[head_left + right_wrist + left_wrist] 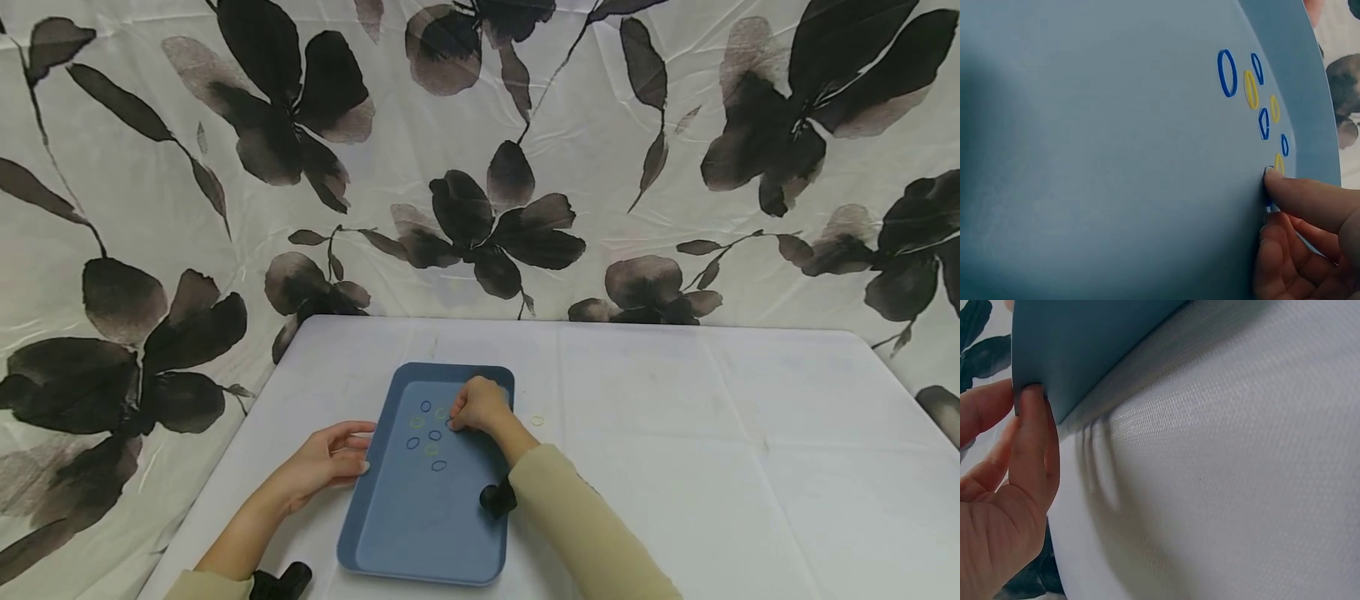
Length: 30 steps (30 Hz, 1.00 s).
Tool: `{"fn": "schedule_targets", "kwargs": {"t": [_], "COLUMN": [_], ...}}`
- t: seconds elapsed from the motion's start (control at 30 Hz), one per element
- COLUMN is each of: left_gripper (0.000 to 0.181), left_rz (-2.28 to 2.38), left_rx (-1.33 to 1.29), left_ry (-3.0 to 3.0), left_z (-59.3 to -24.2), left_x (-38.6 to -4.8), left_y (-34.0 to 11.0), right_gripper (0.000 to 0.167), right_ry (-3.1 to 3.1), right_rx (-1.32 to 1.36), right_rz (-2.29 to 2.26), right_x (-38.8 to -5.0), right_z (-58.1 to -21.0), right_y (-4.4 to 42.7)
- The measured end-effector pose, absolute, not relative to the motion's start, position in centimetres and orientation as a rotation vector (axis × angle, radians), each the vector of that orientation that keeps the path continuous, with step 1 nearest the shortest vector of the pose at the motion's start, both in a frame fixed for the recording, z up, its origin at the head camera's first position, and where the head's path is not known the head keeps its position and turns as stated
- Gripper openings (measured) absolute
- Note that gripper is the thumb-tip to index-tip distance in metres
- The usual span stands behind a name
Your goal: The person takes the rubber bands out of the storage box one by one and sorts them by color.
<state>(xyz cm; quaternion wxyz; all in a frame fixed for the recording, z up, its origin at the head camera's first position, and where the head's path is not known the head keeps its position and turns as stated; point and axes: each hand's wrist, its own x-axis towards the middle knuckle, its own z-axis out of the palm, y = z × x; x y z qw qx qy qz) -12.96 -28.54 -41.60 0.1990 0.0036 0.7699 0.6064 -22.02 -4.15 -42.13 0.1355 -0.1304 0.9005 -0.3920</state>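
On the blue tray [420,533], several thin blue rings [1220,73] and three yellow rings [1247,87] lie flat in a loose group. My right hand [478,406] pinches a small blue ring [1268,203] between thumb and fingers, low over the tray floor beside a yellow ring; the fingers partly cover it. My left hand [326,458] touches the outside of the tray's left rim, its fingers fairly straight; in the left wrist view the fingertips of this hand [1016,456] rest against the tray wall [1085,350].
Another yellow ring [537,417] lies on the white table [675,483], just right of the tray. Behind the table hangs a cloth [420,150] with dark flowers. Black wrist devices show at both sleeves [585,517].
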Motion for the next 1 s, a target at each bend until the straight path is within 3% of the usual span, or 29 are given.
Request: {"fn": "schedule_targets", "kwargs": {"t": [0.4, 1.0], "left_gripper": [0.064, 0.064], "left_rz": [1.705, 1.686], "left_rx": [-0.006, 0.025], "left_ry": [2.146, 2.166], "left_z": [-41.8, -41.8], "left_x": [-12.7, -12.8], "left_y": [-28.4, -28.6], "right_gripper": [0.03, 0.004], "right_ry": [2.64, 2.029], "right_rx": [-0.588, -0.298], "right_rz": [-0.892, -1.464], "right_x": [-21.2, -22.0], "right_z": [-41.9, -40.9], "right_y": [-4.2, -2.7]}}
